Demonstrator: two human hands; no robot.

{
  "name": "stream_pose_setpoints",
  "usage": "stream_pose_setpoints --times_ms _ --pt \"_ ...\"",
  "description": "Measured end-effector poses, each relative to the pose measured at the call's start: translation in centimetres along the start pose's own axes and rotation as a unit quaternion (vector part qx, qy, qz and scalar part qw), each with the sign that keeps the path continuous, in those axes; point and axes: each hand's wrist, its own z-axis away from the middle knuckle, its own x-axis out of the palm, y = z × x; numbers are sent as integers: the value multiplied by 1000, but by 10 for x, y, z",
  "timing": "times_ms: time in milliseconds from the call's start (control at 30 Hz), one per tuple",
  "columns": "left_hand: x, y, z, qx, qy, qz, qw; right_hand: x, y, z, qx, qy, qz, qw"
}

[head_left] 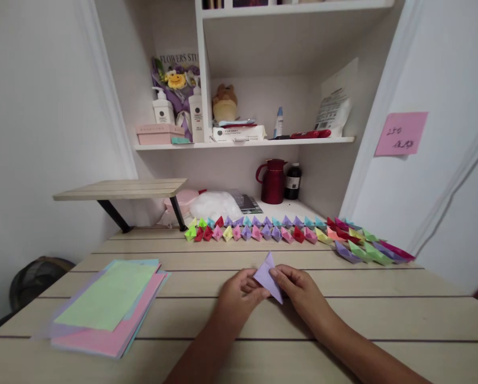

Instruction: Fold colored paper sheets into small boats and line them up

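Note:
A folded piece of lilac paper (pixel 267 276) is held just above the wooden table (pixel 382 314), pointed at top and bottom. My left hand (pixel 239 292) pinches its left edge with curled fingers. My right hand (pixel 298 288) grips its right side, thumb on top. Both hands rest near the middle of the table. Behind them runs a long row of finished coloured paper boats (pixel 262 230), two deep, curving toward the right edge.
A stack of coloured paper sheets (pixel 106 306), green on top, lies at the front left. A small raised shelf (pixel 122 189) stands at the back left. A red jug (pixel 273 181), a dark bottle (pixel 293 181) and a white bag (pixel 215 205) sit at the back.

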Motion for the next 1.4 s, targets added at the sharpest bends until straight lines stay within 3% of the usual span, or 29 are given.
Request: stream_pose_setpoints --times_ms 100,267,467,633,1000,1233,1400 --pt "10 5 3 -24 4 63 998 1 -4 3 -7 -2 -10 1000" --pt "9 -1 0 -31 67 77 994 3 -5 4 -26 -2 -1 1000" --pt "4 -15 -4 -43 65 139 987 3 -5 4 -38 3 28 999" --pt "3 -11 0 -57 68 165 982 3 -17 10 -61 -14 32 998" --pt "11 6 15 -115 -46 274 954 2 -23 9 -66 -49 -133 988" --pt "11 14 18 -118 -85 293 945 -2 -30 15 -42 -77 -211 974" --pt "10 16 19 -127 -81 295 944 -5 -31 15 -22 -69 -222 972"
